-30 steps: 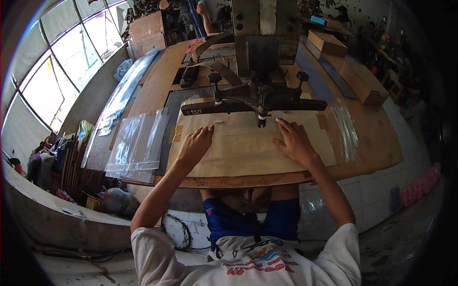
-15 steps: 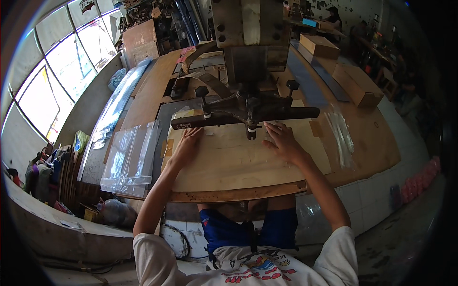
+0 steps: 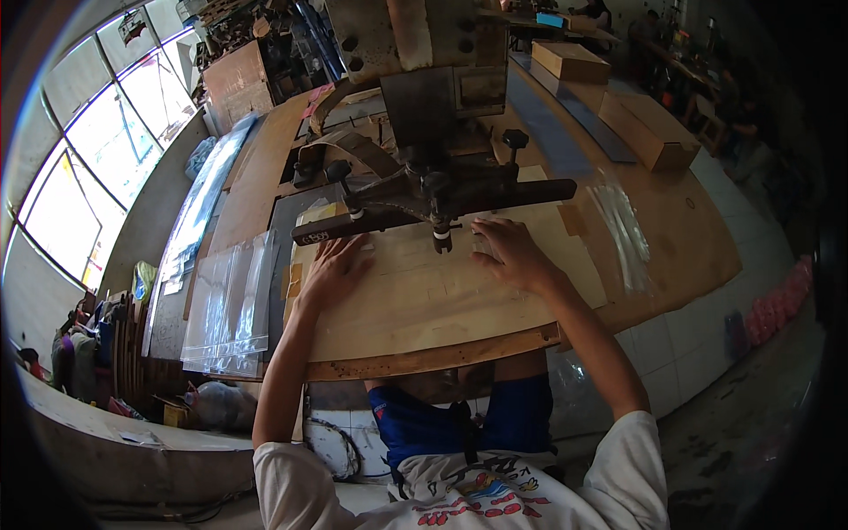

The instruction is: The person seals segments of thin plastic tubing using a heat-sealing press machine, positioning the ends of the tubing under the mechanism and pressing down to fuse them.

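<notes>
My left hand (image 3: 337, 270) lies on a pale board (image 3: 415, 309), its fingers stretched out beside the left part of a dark metal bar (image 3: 521, 198). On the right of the same board my right hand (image 3: 517, 258) rests with fingers extended and slightly bent, thumb apart, just short of the bar. Both hands are open, and neither visibly grips anything. The bar hangs from a large press machine (image 3: 430, 115) and carries black knobs (image 3: 515, 139). Between my hands a small fitting with a white ring (image 3: 441, 237) points down. Any thin clear film under my fingers is too faint to make out.
Clear plastic sheets (image 3: 228, 305) lie left of the board, and clear strips (image 3: 621, 234) lie to its right. Cardboard boxes (image 3: 649, 131) stand at the far right of the table. Long plastic-wrapped material (image 3: 205, 199) runs along the left. People sit in the background.
The whole view has shifted and tilted a little, moving the press leftward in the picture. My hands remain on the board near the bar; the left hand's thumb shows more apart.
</notes>
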`<state>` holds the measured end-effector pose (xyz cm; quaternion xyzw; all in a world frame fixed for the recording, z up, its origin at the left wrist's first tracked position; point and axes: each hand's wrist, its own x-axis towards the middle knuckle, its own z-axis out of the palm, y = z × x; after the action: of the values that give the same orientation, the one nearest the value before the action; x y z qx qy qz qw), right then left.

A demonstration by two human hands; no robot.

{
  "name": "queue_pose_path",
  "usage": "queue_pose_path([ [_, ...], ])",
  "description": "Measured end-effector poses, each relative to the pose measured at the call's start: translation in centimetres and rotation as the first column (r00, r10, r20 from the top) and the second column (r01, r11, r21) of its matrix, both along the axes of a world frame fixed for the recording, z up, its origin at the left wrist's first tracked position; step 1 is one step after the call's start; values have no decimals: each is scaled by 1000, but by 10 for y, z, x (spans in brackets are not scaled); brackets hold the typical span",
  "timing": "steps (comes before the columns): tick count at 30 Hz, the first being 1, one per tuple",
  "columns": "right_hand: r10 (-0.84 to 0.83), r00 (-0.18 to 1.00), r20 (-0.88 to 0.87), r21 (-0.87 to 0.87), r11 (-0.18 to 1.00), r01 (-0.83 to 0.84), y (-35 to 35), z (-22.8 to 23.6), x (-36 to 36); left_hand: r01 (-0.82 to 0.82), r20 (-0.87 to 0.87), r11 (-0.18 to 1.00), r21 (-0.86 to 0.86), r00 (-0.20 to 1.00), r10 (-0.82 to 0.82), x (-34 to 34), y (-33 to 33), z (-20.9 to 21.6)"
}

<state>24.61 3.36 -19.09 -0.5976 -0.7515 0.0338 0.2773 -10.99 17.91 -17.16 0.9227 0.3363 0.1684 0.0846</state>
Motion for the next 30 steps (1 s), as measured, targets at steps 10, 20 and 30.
queue_pose_path([
  [10, -149, 989, 10, 115, 982, 147, -3, -8, 0, 19, -47, 998, -61, 999, -22, 4, 1, 8],
  [20, -179, 983, -36, 73, 981, 181, -1, -8, 0, 43, 89, 999, -5, 995, -42, -4, 9, -9],
  [30, -235, 972, 3, 159, 960, 232, -1, -11, 5, 45, 35, 999, 23, 998, -46, -1, -6, 3],
])
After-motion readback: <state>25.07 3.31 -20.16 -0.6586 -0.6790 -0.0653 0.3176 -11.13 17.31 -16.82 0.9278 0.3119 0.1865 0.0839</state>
